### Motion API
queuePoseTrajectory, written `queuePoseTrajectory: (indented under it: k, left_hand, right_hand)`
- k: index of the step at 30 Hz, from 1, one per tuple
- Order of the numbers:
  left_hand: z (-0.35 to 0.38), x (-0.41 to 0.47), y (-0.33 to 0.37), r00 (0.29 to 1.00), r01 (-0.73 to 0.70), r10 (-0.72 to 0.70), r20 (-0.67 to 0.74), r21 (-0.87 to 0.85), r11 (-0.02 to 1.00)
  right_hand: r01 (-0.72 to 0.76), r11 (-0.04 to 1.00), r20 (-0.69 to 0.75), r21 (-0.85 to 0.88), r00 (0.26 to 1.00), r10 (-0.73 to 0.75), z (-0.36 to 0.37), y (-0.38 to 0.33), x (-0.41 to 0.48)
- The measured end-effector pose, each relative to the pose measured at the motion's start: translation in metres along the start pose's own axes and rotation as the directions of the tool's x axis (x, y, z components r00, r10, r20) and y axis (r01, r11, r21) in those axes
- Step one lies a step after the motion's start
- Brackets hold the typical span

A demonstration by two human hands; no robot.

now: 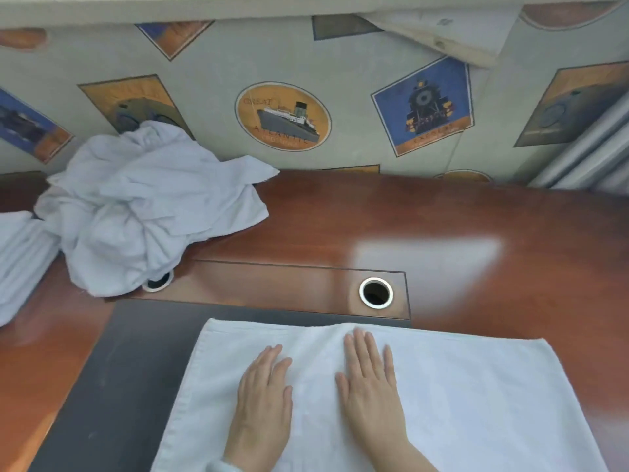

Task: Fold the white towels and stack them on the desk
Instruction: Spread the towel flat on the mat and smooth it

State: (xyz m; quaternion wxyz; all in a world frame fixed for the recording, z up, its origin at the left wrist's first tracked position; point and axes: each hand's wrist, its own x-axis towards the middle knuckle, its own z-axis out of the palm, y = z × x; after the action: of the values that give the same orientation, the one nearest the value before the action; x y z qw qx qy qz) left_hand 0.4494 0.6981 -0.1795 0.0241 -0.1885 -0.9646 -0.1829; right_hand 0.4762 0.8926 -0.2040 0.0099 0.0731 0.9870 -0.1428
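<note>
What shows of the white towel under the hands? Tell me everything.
The white towel is a terry-looking cloth with a hemmed left edge, spread flat as a rectangle near the front of the desk, partly on its dark grey inset, partly on the reddish wood. Its near edge runs out of frame. The left hand and right hand press on it side by side, fingers straight.

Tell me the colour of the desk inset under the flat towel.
Dark grey inset, set in the reddish-brown desk; head view.
</note>
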Motion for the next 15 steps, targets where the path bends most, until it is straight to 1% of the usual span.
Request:
queuePoseTrajectory:
  k: [2,3,4,5,7,9,11,13,15]
  left_hand:
    - [-0.009,0.003,-0.024,0.977,0.206,-0.205,-0.052,0.029,0.978]
    - [-0.013,0.007,-0.034,0.938,0.346,-0.344,-0.034,0.037,0.938]
    - [-0.018,0.013,-0.041,0.882,0.470,-0.471,0.020,0.031,0.882]
    - [-0.026,0.018,-0.046,0.824,0.563,-0.564,0.057,0.033,0.826]
    - [-0.036,0.029,-0.054,0.736,0.671,-0.668,0.110,0.012,0.741]
    - [-0.043,0.039,-0.060,0.694,0.718,-0.712,0.101,-0.024,0.696]
    - [-0.047,0.048,-0.067,0.685,0.728,-0.724,0.084,-0.048,0.684]
    - [-0.049,0.052,-0.074,0.705,0.709,-0.706,0.073,-0.093,0.699]
    - [-0.051,0.053,-0.081,0.741,0.667,-0.670,0.049,-0.170,0.725]
  right_hand:
    - [-0.011,1.000,-0.003,-0.017,1.000,0.011,0.008,-0.001,0.000]
    - [-0.002,1.000,-0.008,-0.023,1.000,0.001,0.008,-0.001,0.000]
    - [0.009,1.000,-0.016,-0.025,1.000,-0.010,0.009,-0.001,0.001]
    - [0.012,1.000,-0.019,-0.019,1.000,-0.012,0.009,-0.002,0.001]
    - [-0.007,1.000,-0.041,-0.010,0.999,0.007,0.010,-0.002,0.002]
    - [-0.015,1.000,-0.064,-0.015,0.998,0.014,0.013,-0.002,0.002]
    - [-0.002,1.000,-0.081,-0.021,0.997,0.001,0.015,-0.002,0.001]
    - [0.008,1.000,-0.099,-0.024,0.995,-0.010,0.017,-0.001,0.001]
    - [-0.002,0.999,-0.126,-0.032,0.992,-0.002,0.019,-0.001,0.001]
